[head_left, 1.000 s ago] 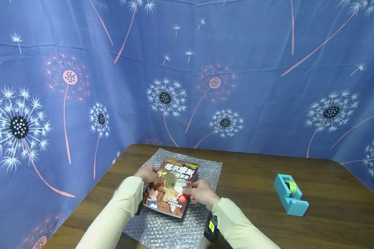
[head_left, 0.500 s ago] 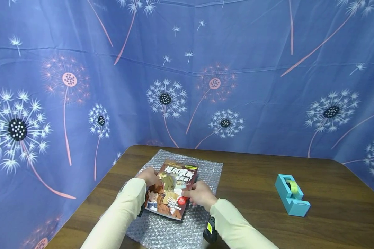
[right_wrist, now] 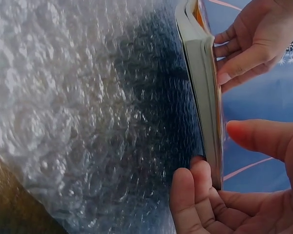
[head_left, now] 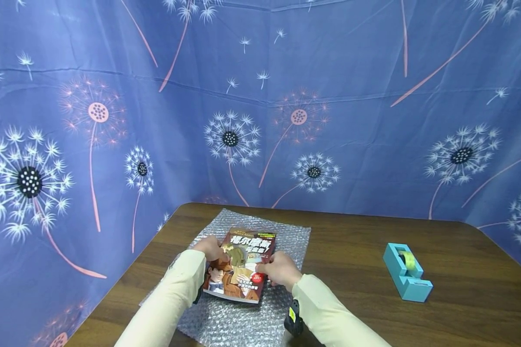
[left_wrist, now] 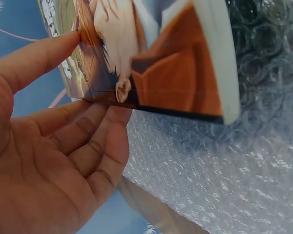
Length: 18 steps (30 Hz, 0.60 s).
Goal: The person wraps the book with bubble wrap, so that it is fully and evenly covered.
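A paperback book (head_left: 243, 262) with an illustrated brown and red cover is held between both hands, over a sheet of bubble wrap (head_left: 239, 323). My left hand (head_left: 209, 249) grips its left edge; in the left wrist view the thumb (left_wrist: 49, 56) lies on the cover and the fingers go underneath. Along the opposite edge, my right hand (head_left: 282, 270) pinches the book, thumb on top and fingertips below. The right wrist view shows the book's page edge (right_wrist: 205, 87) and a shadowed gap between it and the bubble wrap.
A light blue tape dispenser (head_left: 405, 274) with a roll of yellow-green tape (head_left: 408, 260) stands on the right of the brown wooden table (head_left: 343, 260). A blue curtain with dandelion prints (head_left: 356, 140) hangs behind and to the left of the table.
The book has shifted slightly right, and its far edge has come a little nearer to me. My left hand has moved slightly right with it. Both hands keep their grip.
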Tool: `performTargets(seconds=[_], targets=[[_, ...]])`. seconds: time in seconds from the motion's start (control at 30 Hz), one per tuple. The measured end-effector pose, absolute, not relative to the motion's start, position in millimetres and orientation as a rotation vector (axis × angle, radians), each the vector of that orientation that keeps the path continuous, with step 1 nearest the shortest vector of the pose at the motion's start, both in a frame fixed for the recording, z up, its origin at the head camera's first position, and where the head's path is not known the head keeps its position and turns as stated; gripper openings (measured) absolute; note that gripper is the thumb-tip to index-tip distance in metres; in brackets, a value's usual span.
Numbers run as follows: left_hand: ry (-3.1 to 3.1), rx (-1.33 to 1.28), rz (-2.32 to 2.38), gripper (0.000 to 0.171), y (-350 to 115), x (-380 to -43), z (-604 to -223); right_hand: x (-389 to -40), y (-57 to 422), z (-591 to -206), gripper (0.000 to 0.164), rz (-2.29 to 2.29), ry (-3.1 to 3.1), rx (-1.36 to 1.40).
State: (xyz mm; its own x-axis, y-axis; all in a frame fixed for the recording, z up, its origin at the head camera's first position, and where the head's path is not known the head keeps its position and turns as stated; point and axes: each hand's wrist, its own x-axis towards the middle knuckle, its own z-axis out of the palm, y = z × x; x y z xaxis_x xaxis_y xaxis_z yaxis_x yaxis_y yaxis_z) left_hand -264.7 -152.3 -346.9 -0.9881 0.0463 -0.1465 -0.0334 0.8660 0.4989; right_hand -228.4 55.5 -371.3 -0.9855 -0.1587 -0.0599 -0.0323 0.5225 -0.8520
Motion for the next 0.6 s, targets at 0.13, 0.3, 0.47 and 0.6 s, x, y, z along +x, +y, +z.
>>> performTargets(seconds=[0.13, 0.3, 0.47, 0.6], targets=[[2.894, -0.003, 0.753, 0.026, -148.7, -263.1, -347.7, -229.5, 55.5, -372.6, 0.027, -1.422, 2.656, -0.156], [2.968, 0.011, 0.569, 0.025, -145.8, -263.8, -347.5, -231.1, 54.4, -375.6, 0.034, -1.366, 2.674, -0.175], [2.981, 0.025, 0.496, 0.022, -146.8, -265.7, -348.7, -232.9, 54.3, -377.6, 0.034, -1.342, 2.669, -0.205], [3.0, 0.046, 0.494, 0.021, -148.0, -265.3, -349.4, -234.4, 55.2, -377.9, 0.038, -1.32, 2.668, -0.23]])
